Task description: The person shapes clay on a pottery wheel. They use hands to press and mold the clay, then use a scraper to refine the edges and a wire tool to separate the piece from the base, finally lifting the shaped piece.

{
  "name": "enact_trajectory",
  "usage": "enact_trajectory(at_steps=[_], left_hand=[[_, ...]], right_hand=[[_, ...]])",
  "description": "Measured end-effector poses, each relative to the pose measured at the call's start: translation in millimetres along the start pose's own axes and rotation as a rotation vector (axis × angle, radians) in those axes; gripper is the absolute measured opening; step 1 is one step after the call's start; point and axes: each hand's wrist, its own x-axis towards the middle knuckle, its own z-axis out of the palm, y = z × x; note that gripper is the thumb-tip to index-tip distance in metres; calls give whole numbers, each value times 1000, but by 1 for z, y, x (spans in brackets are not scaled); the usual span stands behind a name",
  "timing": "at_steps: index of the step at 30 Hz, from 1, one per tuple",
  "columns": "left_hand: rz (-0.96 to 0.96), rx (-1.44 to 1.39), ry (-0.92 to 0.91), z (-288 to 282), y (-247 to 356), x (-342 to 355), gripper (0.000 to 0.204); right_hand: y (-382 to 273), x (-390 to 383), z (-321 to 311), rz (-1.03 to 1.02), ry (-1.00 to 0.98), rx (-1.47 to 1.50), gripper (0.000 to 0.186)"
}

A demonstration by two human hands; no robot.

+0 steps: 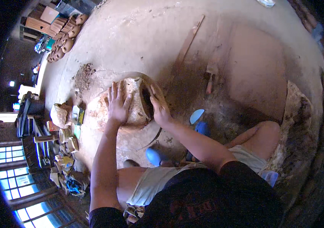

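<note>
In front of me on the floor sits a bulky pale, rough piece (136, 114) with rusty brown stains, perhaps a plaster mould. My left hand (118, 106) lies flat on its top, fingers stretched and spread. Against its right side rests my right hand (160, 109), fingers extended beside a dark hollow or gap (146, 99). Neither hand grips anything that I can see. What lies inside the hollow is hidden. Close to my right forearm is a pale blue half-round scraper (196, 116) on the floor.
A trowel (210, 84) with a reddish handle and a wooden strip (189, 42) lie farther off. To the right spreads a large flat brown slab or sheet (257, 68). Dark crumbs (84, 78) and a whitish bag (60, 115) are at left. Several clay pots (67, 45) stand far left.
</note>
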Motion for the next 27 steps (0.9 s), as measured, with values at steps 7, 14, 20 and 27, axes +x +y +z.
enact_trajectory(at_steps=[7, 14, 20, 27], left_hand=[[27, 6, 31, -3, -3, -2, 74], [-17, -16, 23, 2, 7, 8, 82], [-36, -18, 25, 3, -10, 1, 84], [-51, -14, 57, 5, -16, 0, 84]], right_hand=[[-9, 4, 18, -115, 62, -116, 48], [-8, 1, 17, 18, -147, -385, 79], [-10, 26, -9, 2, -379, -343, 70], [13, 118, 23, 220, -156, -433, 68]])
